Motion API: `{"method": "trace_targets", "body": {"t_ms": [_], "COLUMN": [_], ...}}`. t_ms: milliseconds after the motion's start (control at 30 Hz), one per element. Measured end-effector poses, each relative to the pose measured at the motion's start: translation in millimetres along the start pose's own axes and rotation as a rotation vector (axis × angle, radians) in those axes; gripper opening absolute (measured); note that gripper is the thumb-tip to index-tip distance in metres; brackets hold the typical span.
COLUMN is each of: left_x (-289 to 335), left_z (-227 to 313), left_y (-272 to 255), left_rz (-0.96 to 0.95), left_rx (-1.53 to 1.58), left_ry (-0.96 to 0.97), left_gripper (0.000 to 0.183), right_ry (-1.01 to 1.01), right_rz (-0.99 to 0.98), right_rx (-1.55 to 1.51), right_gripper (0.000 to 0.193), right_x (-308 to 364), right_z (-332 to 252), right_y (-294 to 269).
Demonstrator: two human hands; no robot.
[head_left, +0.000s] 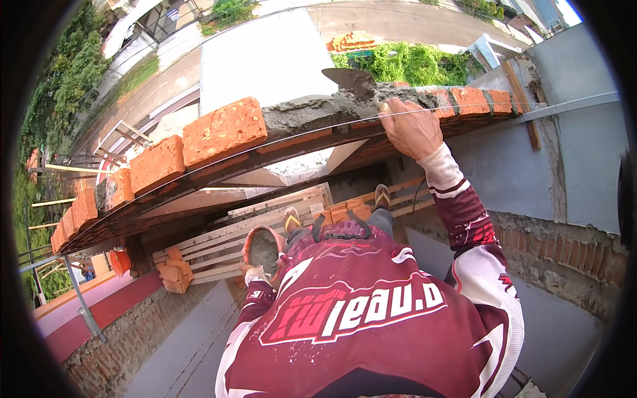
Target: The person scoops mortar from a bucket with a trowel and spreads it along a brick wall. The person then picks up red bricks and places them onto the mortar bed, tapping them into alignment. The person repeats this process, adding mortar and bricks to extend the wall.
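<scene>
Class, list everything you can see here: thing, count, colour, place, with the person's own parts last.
Brick wall: one, orange, across the view
Mortar: one bed, grey, along the wall's top
Trowel: one, grey blade, at the mortar
String: one, pale, along the wall's near side
Bucket: one, reddish, left of centre, grey mix inside
Slats: several, pale wood, below the wall
Loose bricks: several, orange, by the slats
Side wall: one, grey, right
Plank: one, brown, against the side wall
Greenery: several patches, green, beyond
Shirt: one, maroon and white, lower centre
Feet: two, dark-and-yellow footwear, below
Left hand: one, bare, gripping the bucket's rim
Right hand: one, bare, gripping the trowel
</scene>
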State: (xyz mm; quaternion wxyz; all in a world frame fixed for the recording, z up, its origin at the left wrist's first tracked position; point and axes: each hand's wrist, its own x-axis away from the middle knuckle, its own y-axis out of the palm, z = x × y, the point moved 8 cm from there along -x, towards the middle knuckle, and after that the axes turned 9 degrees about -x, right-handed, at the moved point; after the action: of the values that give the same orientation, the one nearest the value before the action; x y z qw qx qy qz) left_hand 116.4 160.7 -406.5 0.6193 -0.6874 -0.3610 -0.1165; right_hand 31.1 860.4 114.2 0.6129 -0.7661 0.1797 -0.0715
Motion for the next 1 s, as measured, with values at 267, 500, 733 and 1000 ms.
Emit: {"method": "trace_targets", "body": {"t_ms": [267, 500, 733, 1000], "left_x": [-24.6, -18.7, -21.3, -18.1], "left_z": [23.9, 49.9, 89.3, 119.8], "left_y": [0.2, -34.6, -44.9, -40.2], "left_rz": [-0.156, -0.086, -0.089, -0.159], "left_rx": [0.228, 0.100, 0.030, -0.161], "left_ry": [-0.131, 0.048, 0.107, 0.233], "left_gripper": [0.067, 0.042, 0.065, 0.025], "right_ry": [-0.133, 0.076, 0.273, 0.032], "right_rz": [-0.180, -0.192, -0.143, 0.156], "right_rx": [0.001, 0.183, 0.248, 0.400], "right_gripper": [0.032, 0.023, 0.021, 0.023], "right_x": [47.8, 41.1, 43.7, 22.4], "right_z": [-59.0, -3.3, 66.9, 53.8], "right_y": [-14.7, -32.7, -55.8, -6.8]}}
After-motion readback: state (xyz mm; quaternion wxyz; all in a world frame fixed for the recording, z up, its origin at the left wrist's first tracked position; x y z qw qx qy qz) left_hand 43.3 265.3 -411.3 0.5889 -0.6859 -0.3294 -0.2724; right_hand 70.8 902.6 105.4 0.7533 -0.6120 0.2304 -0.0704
